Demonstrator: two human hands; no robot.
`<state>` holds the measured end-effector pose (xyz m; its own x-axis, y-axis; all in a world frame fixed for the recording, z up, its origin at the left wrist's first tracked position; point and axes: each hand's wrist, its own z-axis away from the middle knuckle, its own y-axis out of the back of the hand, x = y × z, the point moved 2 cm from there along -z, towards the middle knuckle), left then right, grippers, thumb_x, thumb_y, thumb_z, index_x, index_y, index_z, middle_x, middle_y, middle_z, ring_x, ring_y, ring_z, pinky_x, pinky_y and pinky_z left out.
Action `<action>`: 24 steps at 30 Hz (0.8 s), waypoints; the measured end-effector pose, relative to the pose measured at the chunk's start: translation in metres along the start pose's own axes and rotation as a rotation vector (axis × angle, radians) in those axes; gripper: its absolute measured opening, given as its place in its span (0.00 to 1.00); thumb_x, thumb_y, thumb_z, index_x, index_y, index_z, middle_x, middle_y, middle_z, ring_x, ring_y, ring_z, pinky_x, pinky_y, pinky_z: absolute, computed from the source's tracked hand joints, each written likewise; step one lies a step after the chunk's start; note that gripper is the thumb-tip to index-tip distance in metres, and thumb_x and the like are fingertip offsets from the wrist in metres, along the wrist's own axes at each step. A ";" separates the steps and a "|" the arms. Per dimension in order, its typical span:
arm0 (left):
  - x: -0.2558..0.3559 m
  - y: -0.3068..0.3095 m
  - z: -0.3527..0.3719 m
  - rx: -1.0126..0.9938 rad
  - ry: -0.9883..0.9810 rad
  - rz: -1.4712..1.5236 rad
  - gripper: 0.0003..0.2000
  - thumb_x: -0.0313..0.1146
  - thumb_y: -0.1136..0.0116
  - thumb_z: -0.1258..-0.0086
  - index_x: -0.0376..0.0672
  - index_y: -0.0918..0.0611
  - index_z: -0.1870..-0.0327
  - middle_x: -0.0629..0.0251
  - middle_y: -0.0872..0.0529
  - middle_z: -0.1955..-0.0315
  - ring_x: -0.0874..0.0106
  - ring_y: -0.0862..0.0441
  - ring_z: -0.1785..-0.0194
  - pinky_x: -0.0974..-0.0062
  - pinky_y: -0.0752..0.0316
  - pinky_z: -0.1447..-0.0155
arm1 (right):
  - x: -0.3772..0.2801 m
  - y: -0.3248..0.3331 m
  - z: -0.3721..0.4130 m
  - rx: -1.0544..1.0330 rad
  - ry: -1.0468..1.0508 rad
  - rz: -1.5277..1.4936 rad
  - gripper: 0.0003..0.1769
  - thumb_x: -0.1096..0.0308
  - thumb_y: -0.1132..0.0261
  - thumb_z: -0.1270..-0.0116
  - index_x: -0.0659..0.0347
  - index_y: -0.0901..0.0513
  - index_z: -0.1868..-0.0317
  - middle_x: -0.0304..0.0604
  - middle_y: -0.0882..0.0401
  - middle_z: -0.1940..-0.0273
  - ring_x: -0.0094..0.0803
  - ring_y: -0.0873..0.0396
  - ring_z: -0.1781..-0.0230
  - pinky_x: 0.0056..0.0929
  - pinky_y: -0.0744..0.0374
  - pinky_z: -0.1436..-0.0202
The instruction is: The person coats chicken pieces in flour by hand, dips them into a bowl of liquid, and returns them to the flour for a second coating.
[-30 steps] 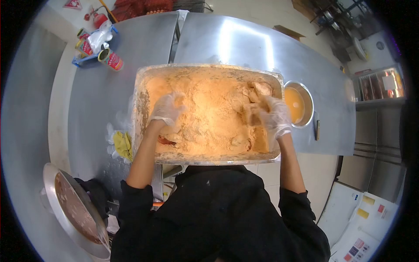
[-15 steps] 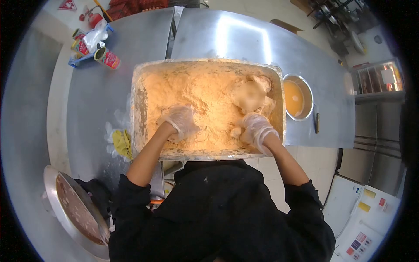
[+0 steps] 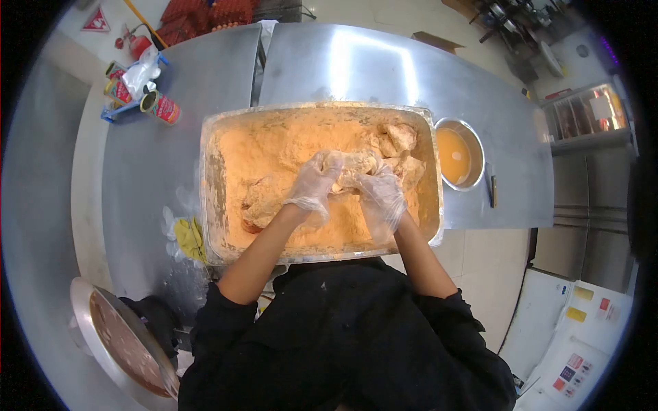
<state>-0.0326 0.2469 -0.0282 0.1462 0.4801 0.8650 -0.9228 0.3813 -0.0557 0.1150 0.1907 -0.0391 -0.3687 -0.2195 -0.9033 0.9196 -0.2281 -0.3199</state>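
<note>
A large rectangular tub (image 3: 205,181) holds orange-tinted flour (image 3: 264,147). Above its middle, my left hand (image 3: 317,181) and my right hand (image 3: 380,195), both in clear plastic gloves, grip one flour-coated piece of chicken (image 3: 356,163) between them. The fingers of both hands are closed around it. More coated chicken pieces (image 3: 397,140) lie in the tub's back right corner, just beyond my right hand. Another coated piece (image 3: 264,202) with a reddish end rests in the flour to the left, partly behind my left forearm.
Right of the tub stands a metal bowl (image 3: 478,154) of yellow-orange liquid, with a knife-like tool (image 3: 493,192) beside it. A yellow cloth (image 3: 189,240) lies left. Cans (image 3: 161,107) stand at the back left. A large pot (image 3: 86,315) of brownish contents is lower left.
Both hands have come up out of the flour and together toward the middle, now holding a chicken piece. The coated piece at left has come into view.
</note>
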 end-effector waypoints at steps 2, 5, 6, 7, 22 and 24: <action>0.005 -0.005 0.007 0.046 -0.032 0.065 0.20 0.43 0.35 0.33 0.36 0.22 0.50 0.62 0.16 0.60 0.71 0.20 0.59 0.72 0.23 0.52 | -0.023 -0.015 0.003 0.047 0.021 0.177 0.22 0.75 0.33 0.37 0.65 0.26 0.42 0.39 0.17 0.57 0.23 0.20 0.63 0.22 0.21 0.62; -0.021 0.006 -0.015 0.112 -0.524 -0.339 0.18 0.38 0.33 0.34 0.37 0.21 0.50 0.66 0.16 0.62 0.76 0.20 0.59 0.75 0.24 0.54 | -0.033 -0.003 0.000 0.020 -0.116 0.609 0.24 0.74 0.35 0.36 0.65 0.27 0.40 0.38 0.17 0.57 0.22 0.21 0.63 0.22 0.22 0.62; -0.015 0.007 -0.011 0.102 -0.422 -0.269 0.19 0.38 0.33 0.34 0.37 0.22 0.48 0.65 0.16 0.59 0.74 0.20 0.57 0.74 0.24 0.51 | -0.029 0.002 -0.002 0.010 -0.109 0.503 0.24 0.73 0.35 0.36 0.65 0.27 0.40 0.38 0.16 0.57 0.22 0.21 0.63 0.22 0.22 0.63; 0.000 0.007 -0.002 0.093 -0.321 -0.199 0.20 0.37 0.33 0.34 0.37 0.22 0.46 0.63 0.16 0.56 0.73 0.20 0.54 0.73 0.25 0.48 | -0.019 0.008 -0.006 0.000 -0.102 0.396 0.24 0.73 0.36 0.36 0.65 0.27 0.40 0.39 0.16 0.57 0.22 0.21 0.63 0.22 0.22 0.63; -0.009 0.063 -0.011 0.181 -0.229 -0.042 0.15 0.26 0.35 0.37 0.40 0.19 0.49 0.62 0.16 0.52 0.74 0.19 0.51 0.74 0.20 0.51 | -0.039 0.000 0.022 0.043 0.133 1.606 0.24 0.50 0.32 0.47 0.59 0.18 0.56 0.54 0.18 0.58 0.49 0.19 0.58 0.39 0.22 0.54; -0.014 0.086 -0.020 0.165 -0.258 -0.130 0.17 0.30 0.34 0.38 0.40 0.19 0.48 0.60 0.16 0.51 0.71 0.19 0.49 0.71 0.21 0.48 | -0.044 0.012 0.027 0.031 0.062 1.604 0.23 0.51 0.31 0.48 0.59 0.17 0.58 0.52 0.16 0.63 0.47 0.18 0.63 0.37 0.21 0.57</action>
<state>-0.1070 0.2887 -0.0549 0.1907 0.2123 0.9584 -0.9507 0.2830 0.1265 0.1389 0.1721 0.0045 0.9342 -0.2025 -0.2937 0.3290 0.1702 0.9289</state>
